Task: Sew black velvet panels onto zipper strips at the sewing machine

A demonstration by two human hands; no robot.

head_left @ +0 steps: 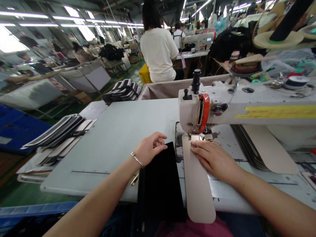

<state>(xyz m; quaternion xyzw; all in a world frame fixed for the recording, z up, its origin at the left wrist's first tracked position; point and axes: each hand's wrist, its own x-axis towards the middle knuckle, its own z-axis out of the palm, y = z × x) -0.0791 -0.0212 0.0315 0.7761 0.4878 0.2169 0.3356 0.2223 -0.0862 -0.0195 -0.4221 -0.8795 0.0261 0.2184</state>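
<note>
While a stack of dark-and-pale panels (56, 131) lies beside the white tabletop (103, 148) at far left, the left hand (151, 148) hangs over the upper end of a black panel (163, 184), fingers loosely curled, thumb near them — whether they pinch it, I cannot tell. Next comes a long beige panel (199, 194), its upper end under the head of the sewing machine (222, 102). The right hand (214, 158) lies flat on that end — fingers outstretched, pressing rather than gripping. Farther right rests a pile of beige pieces (269, 148).
</note>
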